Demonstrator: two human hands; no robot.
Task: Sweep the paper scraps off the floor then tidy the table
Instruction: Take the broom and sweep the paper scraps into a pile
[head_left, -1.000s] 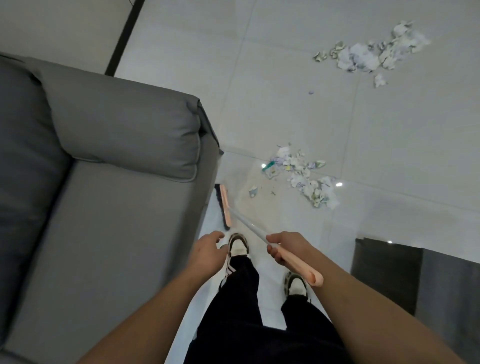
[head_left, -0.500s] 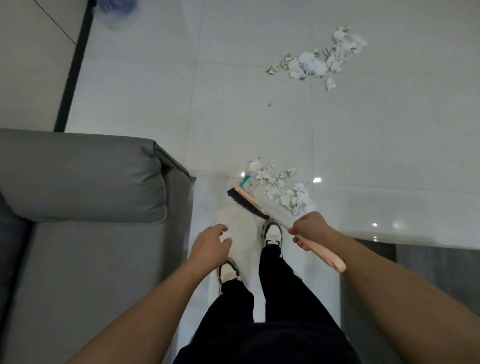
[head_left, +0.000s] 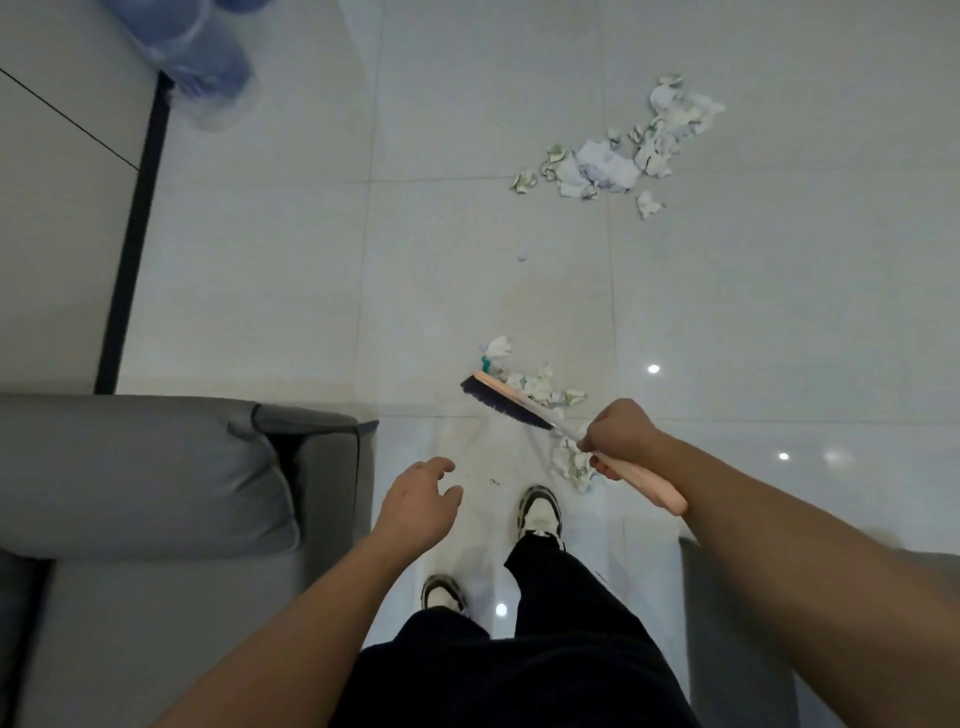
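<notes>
Two hands, one brush, two scrap piles; listed near to far.

- Black trousers (head_left: 519, 675) and two white-and-black sneakers (head_left: 540, 512), standing on the pale tiled floor (head_left: 260, 286).
- Grey sofa (head_left: 130, 493), lower left, its armrest end just beside the person's left leg.
- Left hand (head_left: 418, 501): holds nothing, fingers loosely spread, above the floor beside the sofa.
- Right hand (head_left: 618, 434): fist wrapped round the handle of a pink hand brush (head_left: 524, 402); dark bristles point toward the sofa.
- Near paper scraps (head_left: 540, 387): crumpled white-green bits touching the brush's far edge, more lying under the handle.
- Far paper scraps (head_left: 613, 150): larger pile, well apart, upper right.
- Blue translucent water bottles (head_left: 197, 47), blurred, top left by a black strip.
</notes>
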